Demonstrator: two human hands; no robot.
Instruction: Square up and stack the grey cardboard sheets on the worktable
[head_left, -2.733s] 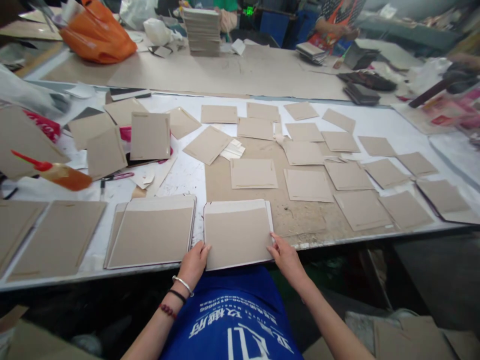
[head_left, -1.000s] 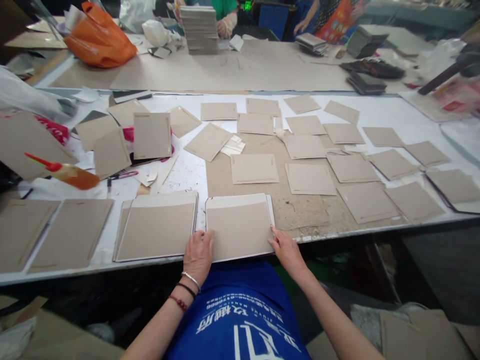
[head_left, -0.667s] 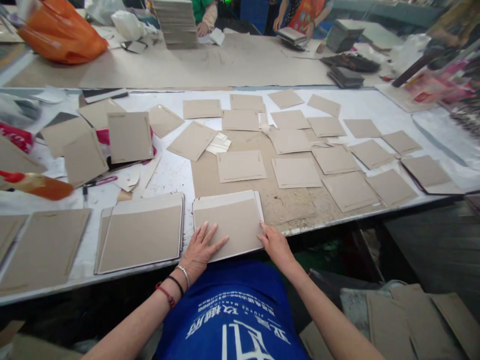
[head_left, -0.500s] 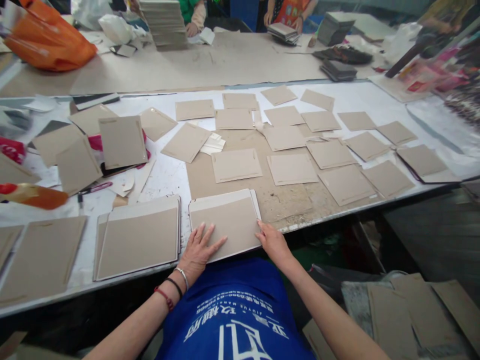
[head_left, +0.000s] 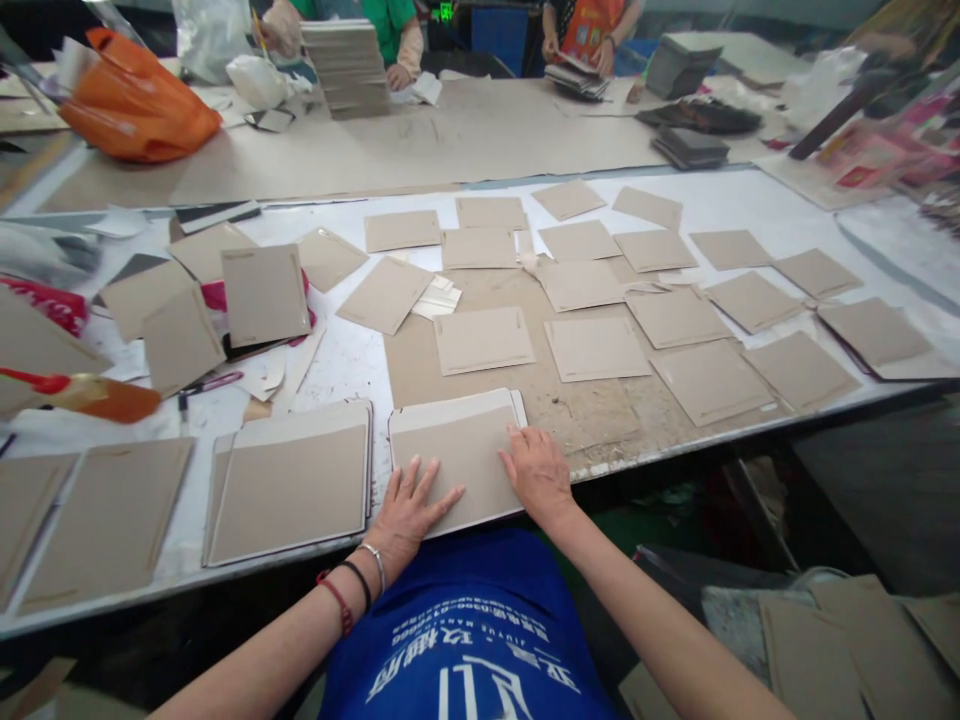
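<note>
The grey board (head_left: 469, 445) is lying flat at the near edge of the table (head_left: 345, 350), just beside a stack of boards (head_left: 292, 490). Its near side is running along the table edge, and its pale border (head_left: 429, 412) is facing away from the body; which side is the longer, I cannot tell. The left hand (head_left: 405, 515) is pressing on it with fingers spread wide. The right hand (head_left: 538, 472) is resting bent fingers at its right edge; whether these are pinching, I cannot tell.
</note>
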